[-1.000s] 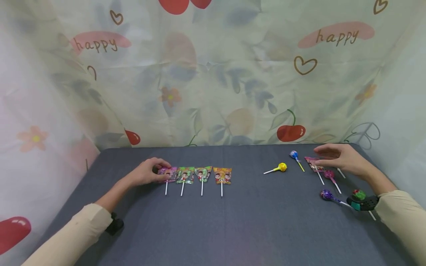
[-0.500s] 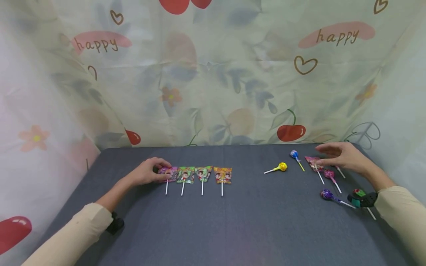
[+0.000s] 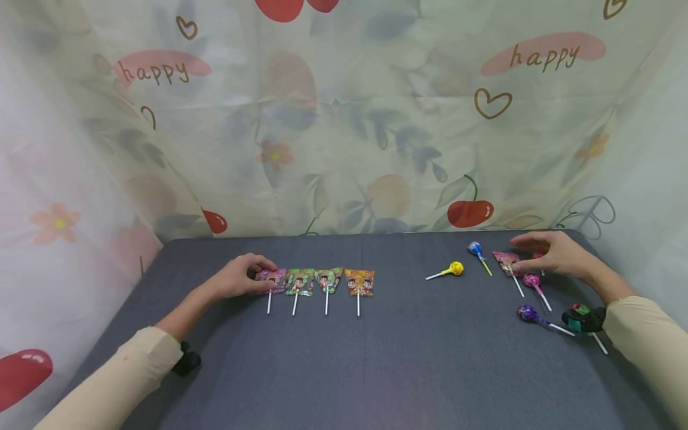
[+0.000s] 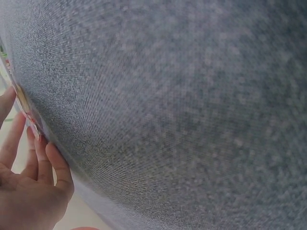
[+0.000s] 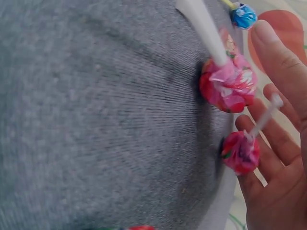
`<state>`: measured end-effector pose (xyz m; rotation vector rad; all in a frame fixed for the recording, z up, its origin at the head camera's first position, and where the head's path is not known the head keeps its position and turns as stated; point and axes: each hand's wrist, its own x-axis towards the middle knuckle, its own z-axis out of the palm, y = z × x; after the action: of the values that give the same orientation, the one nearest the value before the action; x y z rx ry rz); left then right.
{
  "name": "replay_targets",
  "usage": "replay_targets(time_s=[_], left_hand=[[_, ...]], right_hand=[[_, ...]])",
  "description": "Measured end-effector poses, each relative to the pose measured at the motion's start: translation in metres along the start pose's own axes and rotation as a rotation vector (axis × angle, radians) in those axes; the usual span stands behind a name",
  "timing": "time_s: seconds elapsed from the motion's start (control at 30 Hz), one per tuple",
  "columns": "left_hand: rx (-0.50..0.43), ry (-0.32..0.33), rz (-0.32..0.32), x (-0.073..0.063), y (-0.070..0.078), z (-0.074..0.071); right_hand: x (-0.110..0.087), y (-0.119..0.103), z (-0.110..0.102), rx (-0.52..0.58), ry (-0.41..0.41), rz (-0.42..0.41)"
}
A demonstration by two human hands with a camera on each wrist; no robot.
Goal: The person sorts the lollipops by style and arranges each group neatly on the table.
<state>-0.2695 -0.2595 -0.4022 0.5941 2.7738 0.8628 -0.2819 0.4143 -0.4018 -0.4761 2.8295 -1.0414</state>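
Observation:
In the head view my left hand [image 3: 242, 276] pinches a purple-pink flat-packet lollipop [image 3: 278, 280], its thumb on the wrapper and its fingers at the upper edge. In the left wrist view the fingers touch the packet [image 4: 25, 105], seen edge-on. To its right lie two green lollipops [image 3: 299, 282] and an orange one [image 3: 359, 282], sticks toward me. My right hand [image 3: 561, 258] hovers over the right-hand group, thumb and fingers apart around a red round lollipop [image 5: 241, 153]. Beside it are a pink flat-packet lollipop [image 3: 506, 263] and a pink round lollipop [image 3: 532, 281].
Also on the dark grey table [image 3: 371, 370] are a yellow lollipop [image 3: 455, 269], a blue one [image 3: 475, 248] and a purple one [image 3: 528, 313]. A red-green lollipop [image 3: 580, 309] is partly hidden by the right wrist camera [image 3: 586, 321]. A patterned cloth [image 3: 344, 143] hangs behind.
My right hand has shifted slightly over the red lollipop, whose stick no longer shows below the thumb in the head view. My left hand stays where it was.

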Motion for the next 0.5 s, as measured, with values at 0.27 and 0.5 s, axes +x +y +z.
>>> replay_targets(time_s=[0.27, 0.5], left_hand=[[0.006, -0.008, 0.008, 0.0007, -0.0024, -0.0004], [0.004, -0.005, 0.013, 0.0004, -0.0019, -0.0009]], right_hand=[[0.0027, 0.0077, 0.0037, -0.016, -0.013, -0.024], [0.0034, 0.0104, 0.0053, -0.049, -0.020, -0.048]])
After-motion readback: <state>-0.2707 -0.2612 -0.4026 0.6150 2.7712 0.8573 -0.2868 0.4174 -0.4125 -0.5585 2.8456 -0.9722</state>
